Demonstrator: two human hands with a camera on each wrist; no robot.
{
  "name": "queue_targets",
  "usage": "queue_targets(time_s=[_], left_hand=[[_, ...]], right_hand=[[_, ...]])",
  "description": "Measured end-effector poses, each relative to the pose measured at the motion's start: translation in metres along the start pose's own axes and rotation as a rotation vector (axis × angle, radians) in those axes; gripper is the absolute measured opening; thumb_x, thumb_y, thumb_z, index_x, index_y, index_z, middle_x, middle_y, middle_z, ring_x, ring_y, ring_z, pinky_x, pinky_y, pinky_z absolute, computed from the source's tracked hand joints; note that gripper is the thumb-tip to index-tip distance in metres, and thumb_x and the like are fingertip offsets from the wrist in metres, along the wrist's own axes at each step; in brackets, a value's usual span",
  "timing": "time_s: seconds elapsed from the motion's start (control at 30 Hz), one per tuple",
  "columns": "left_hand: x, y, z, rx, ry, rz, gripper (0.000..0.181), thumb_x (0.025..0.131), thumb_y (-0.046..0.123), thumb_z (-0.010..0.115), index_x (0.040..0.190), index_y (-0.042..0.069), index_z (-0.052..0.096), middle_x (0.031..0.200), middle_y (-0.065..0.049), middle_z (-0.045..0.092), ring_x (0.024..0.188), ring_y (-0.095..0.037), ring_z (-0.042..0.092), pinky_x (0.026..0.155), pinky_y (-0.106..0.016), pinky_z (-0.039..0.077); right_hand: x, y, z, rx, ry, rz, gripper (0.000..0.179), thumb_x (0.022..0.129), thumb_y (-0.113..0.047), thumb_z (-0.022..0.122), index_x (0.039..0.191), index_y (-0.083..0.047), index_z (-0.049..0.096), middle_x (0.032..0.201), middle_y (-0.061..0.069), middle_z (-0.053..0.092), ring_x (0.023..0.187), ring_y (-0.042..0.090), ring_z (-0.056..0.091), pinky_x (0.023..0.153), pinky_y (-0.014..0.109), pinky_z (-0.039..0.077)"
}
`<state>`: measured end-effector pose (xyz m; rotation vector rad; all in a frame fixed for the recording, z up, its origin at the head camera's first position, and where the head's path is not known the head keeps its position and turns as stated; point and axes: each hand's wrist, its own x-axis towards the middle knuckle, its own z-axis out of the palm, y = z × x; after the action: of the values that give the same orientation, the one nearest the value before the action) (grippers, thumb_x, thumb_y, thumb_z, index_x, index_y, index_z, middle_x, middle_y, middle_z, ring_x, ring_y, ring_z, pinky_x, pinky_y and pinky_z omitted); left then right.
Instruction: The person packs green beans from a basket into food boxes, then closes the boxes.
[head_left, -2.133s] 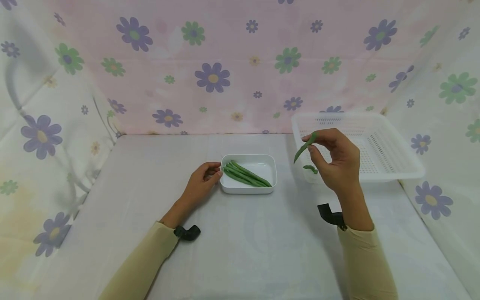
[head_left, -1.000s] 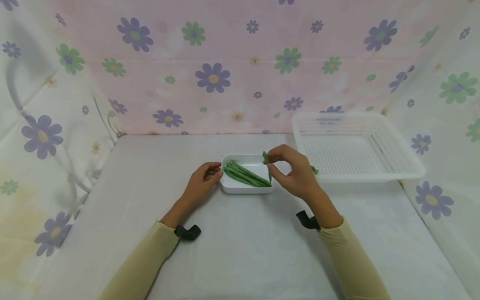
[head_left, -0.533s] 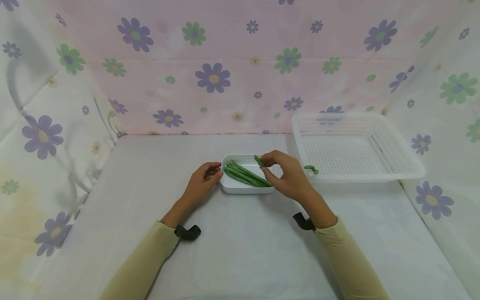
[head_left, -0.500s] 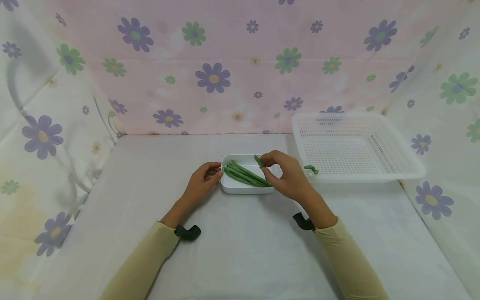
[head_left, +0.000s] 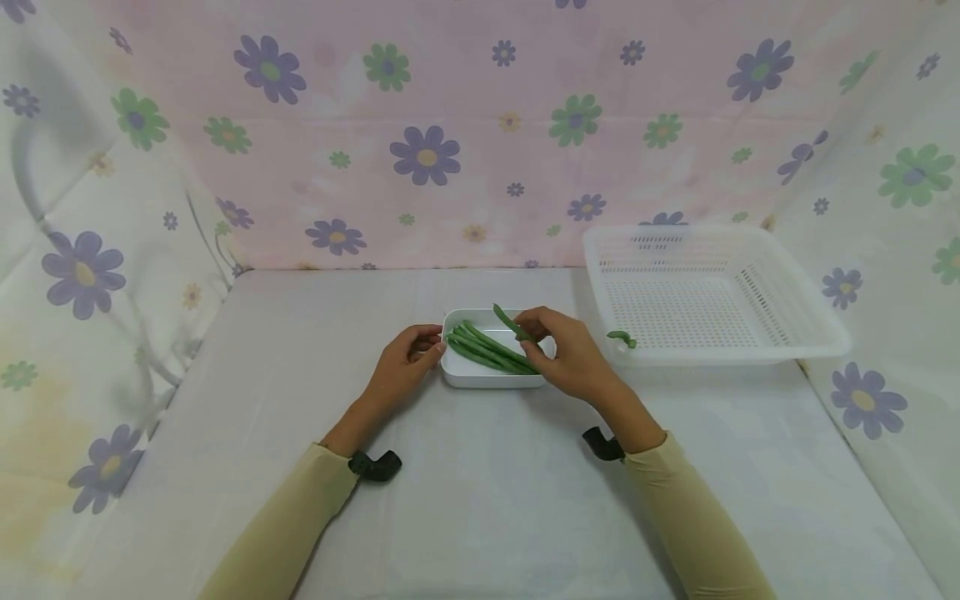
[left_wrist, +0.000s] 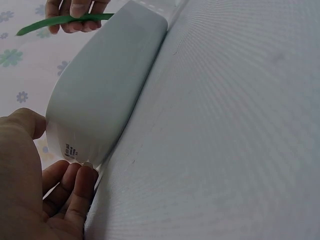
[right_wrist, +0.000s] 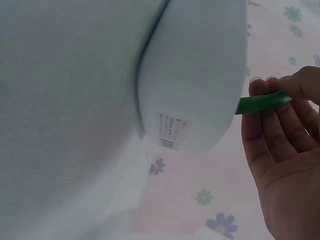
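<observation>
We seem to be placing a bean (head_left: pixel 510 322) into a dish (head_left: pixel 492 382) near the table's (head_left: pixel 480 500) far edge.
Our right hand (head_left: pixel 564 352) pinches it at the right end, our left hand (head_left: pixel 405 360) grips the left; lowering seems called for.

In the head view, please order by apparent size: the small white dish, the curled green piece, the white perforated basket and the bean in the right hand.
1. White perforated basket
2. Small white dish
3. Held bean, partly hidden
4. Curled green piece
</observation>
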<state>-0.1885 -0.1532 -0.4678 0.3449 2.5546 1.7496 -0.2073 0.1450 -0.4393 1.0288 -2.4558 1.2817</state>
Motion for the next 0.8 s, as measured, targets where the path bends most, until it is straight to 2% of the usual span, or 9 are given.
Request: queue_targets(time_s=[0.17, 0.3, 0.5, 0.67, 0.8], left_hand=[[0.0, -0.001, 0.0, -0.002, -0.001, 0.001, 0.044, 0.107, 0.015, 0.064, 0.144, -0.008, 0.056, 0.128, -0.023, 0.065, 0.114, -0.034, 0.065, 0.084, -0.017, 0.055], [0.001, -0.002, 0.0, -0.008, -0.002, 0.001, 0.044, 0.107, 0.015, 0.064, 0.144, -0.008, 0.056, 0.129, -0.022, 0.065, 0.114, -0.033, 0.065, 0.084, -0.017, 0.055], [0.002, -0.004, -0.001, -0.012, -0.006, 0.011, 0.043, 0.107, 0.015, 0.064, 0.143, -0.008, 0.056, 0.128, -0.023, 0.065, 0.113, -0.032, 0.065, 0.084, -0.018, 0.055], [0.001, -0.003, -0.001, -0.016, -0.006, 0.007, 0.043, 0.107, 0.015, 0.064, 0.143, -0.008, 0.056, 0.128, -0.023, 0.065, 0.114, -0.033, 0.065, 0.084, -0.017, 0.055], [0.001, -0.003, -0.001, -0.018, -0.003, 0.002, 0.044, 0.107, 0.016, 0.064, 0.143, -0.007, 0.056, 0.129, -0.023, 0.065, 0.115, -0.034, 0.064, 0.084, -0.017, 0.054]], right_hand=[[-0.001, 0.005, 0.004, -0.037, -0.04, 0.038, 0.028, 0.097, 0.004, 0.071, 0.124, 0.0, 0.066, 0.104, 0.016, 0.075, 0.094, 0.023, 0.072, 0.083, 0.049, 0.061], [-0.002, 0.008, 0.008, -0.086, -0.063, 0.044, 0.029, 0.097, 0.005, 0.071, 0.125, -0.001, 0.067, 0.107, 0.012, 0.074, 0.094, 0.023, 0.072, 0.084, 0.044, 0.061], [-0.003, 0.009, 0.011, -0.16, -0.094, 0.056, 0.034, 0.096, 0.005, 0.073, 0.129, -0.001, 0.068, 0.115, 0.011, 0.074, 0.096, 0.025, 0.073, 0.084, 0.044, 0.061], [-0.004, 0.009, 0.012, -0.181, -0.131, 0.081, 0.033, 0.095, 0.005, 0.074, 0.127, -0.002, 0.071, 0.121, 0.011, 0.075, 0.098, 0.024, 0.074, 0.085, 0.041, 0.061], [-0.004, 0.01, 0.013, -0.189, -0.138, 0.072, 0.031, 0.094, 0.007, 0.074, 0.124, -0.002, 0.073, 0.119, 0.01, 0.076, 0.097, 0.023, 0.073, 0.084, 0.04, 0.061]])
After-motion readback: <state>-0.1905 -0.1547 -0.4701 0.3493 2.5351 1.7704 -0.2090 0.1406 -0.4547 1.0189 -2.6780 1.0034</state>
